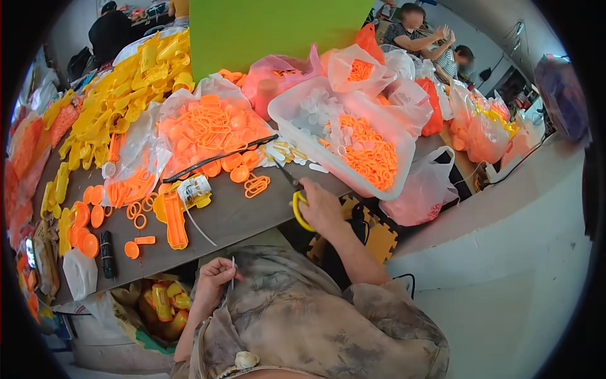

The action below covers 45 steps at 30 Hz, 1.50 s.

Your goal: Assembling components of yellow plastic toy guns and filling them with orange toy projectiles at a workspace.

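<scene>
Two hands work at the table (240,218) edge: right hand (320,208) closed around yellow-handled scissors (297,201), left hand (214,278) pinching a thin white strip (232,281) above the lap. Advice: keep the blades pointed away, strip taut.

Yellow-handled scissors (297,201), orange rings (208,126), grey table (233,218)

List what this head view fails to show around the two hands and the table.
- Scissors: blades mostly hidden by the right hand.
- Thin white strip in the left hand: too small to identify.
- Clear tub: white pieces inside blurred.
- Table: left end darkened at the fisheye rim.
</scene>
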Each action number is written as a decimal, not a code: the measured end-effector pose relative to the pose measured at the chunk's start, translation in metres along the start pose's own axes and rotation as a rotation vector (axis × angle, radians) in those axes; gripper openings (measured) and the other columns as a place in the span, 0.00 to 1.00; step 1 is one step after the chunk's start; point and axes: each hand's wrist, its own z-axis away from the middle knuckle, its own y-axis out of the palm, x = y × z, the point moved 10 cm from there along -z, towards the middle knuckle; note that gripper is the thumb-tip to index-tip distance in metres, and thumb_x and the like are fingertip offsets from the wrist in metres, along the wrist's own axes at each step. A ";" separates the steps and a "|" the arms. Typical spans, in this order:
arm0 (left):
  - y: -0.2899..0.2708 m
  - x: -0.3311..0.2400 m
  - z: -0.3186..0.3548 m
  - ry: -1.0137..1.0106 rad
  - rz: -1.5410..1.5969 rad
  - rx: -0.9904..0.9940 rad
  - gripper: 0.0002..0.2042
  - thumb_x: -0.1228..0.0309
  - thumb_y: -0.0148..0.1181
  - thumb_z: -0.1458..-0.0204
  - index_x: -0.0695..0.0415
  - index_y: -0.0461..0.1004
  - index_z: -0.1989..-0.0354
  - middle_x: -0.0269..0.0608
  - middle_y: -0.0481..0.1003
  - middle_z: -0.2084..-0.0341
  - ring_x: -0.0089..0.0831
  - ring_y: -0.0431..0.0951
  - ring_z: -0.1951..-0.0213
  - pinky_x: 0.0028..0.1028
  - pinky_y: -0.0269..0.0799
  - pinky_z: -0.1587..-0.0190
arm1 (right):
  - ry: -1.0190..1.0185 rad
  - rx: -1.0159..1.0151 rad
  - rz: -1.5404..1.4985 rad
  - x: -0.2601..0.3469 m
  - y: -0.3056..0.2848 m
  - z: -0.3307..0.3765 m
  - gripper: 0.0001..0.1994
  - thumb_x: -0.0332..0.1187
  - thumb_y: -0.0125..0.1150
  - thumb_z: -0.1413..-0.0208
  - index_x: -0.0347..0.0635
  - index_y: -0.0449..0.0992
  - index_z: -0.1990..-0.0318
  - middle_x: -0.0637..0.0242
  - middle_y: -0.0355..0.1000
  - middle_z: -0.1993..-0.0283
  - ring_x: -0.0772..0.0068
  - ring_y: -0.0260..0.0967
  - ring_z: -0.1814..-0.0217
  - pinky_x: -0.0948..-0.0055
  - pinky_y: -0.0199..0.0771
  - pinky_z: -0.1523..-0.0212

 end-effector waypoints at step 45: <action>-0.101 0.048 -0.019 0.102 -0.155 -0.229 0.02 0.76 0.55 0.47 0.60 0.70 0.67 0.37 0.74 0.78 0.24 0.75 0.76 0.22 0.72 0.72 | -0.922 -0.062 -2.203 0.074 -0.287 -0.144 0.43 0.65 0.37 0.45 0.26 0.60 0.43 0.42 0.57 0.39 0.45 0.52 0.34 0.50 0.51 0.34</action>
